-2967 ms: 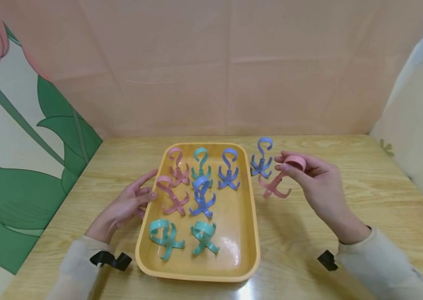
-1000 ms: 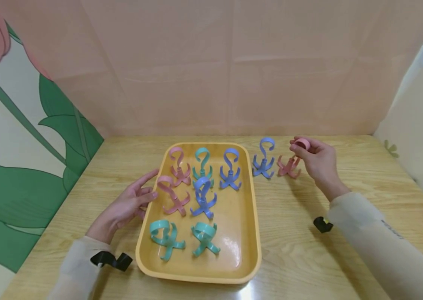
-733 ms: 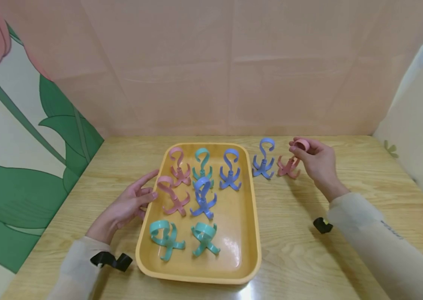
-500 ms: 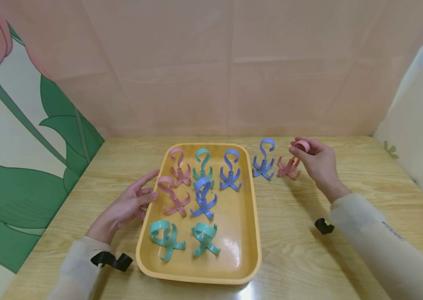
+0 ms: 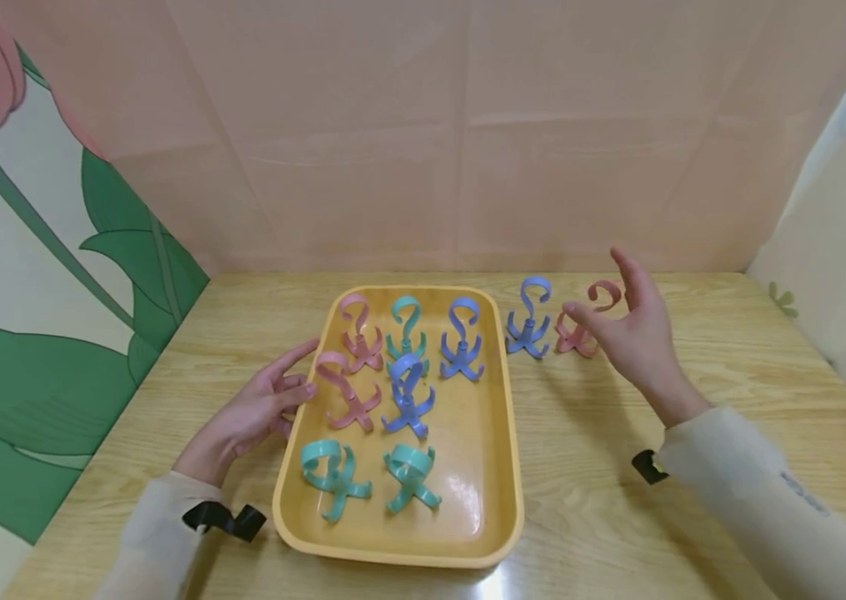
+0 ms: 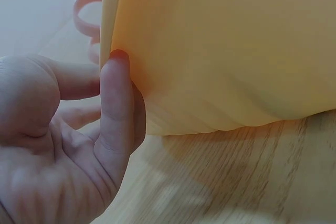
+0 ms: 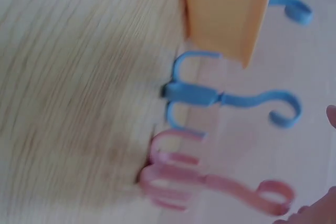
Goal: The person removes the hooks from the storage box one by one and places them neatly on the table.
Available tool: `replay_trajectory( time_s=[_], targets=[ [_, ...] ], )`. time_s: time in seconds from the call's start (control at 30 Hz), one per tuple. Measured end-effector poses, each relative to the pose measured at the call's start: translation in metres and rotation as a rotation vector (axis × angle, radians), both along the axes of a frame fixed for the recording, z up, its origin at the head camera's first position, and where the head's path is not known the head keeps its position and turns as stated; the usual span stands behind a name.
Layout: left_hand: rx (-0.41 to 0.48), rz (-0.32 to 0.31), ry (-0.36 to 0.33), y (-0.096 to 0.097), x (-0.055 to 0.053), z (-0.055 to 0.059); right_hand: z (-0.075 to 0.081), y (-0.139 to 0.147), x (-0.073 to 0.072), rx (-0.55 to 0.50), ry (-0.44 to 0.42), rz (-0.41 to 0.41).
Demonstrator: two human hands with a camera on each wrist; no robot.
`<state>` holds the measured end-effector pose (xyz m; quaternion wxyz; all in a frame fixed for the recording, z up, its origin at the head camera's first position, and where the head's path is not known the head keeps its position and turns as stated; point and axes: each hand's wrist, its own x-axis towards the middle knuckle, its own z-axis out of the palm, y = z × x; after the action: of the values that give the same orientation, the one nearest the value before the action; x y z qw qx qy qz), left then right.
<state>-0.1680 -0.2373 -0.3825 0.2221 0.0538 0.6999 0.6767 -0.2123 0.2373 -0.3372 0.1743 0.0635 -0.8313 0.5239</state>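
The left hand (image 5: 261,404) pinches the rim of a yellow tray (image 5: 465,446). To its right, a blue hook (image 5: 527,335), then a pink hook (image 5: 578,337), stand on the table (image 5: 580,508). The right hand (image 5: 642,342), fingers spread, grips nothing. Placing the pink one seems done; next, probably, lift clear.

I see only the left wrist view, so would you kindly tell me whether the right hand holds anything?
Observer: No, the right hand is open and holds nothing.
Operator: Thank you; what stands on the table to the right of the yellow tray?
Observer: A blue hook and a pink hook, side by side and upright.
Operator: And inside the tray?
Observer: Seven more hooks: two pink, three green and two blue.
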Motion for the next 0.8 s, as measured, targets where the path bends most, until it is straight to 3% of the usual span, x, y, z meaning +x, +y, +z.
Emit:
replay_trajectory(
  time_s=[0.17, 0.3, 0.47, 0.8],
  targets=[
    [-0.001, 0.003, 0.000, 0.000, 0.000, 0.000, 0.009, -0.015, 0.017, 0.041, 0.074, -0.010],
    [-0.002, 0.000, -0.001, 0.000, 0.001, 0.000, 0.015, -0.028, 0.031, 0.028, 0.147, 0.040],
    [-0.007, 0.005, -0.006, 0.001, 0.001, 0.002, 0.016, -0.046, 0.048, -0.034, 0.209, 0.147],
    [-0.009, 0.009, -0.010, 0.002, 0.001, 0.003, 0.006, -0.076, 0.081, -0.218, 0.210, 0.422]
  ],
)
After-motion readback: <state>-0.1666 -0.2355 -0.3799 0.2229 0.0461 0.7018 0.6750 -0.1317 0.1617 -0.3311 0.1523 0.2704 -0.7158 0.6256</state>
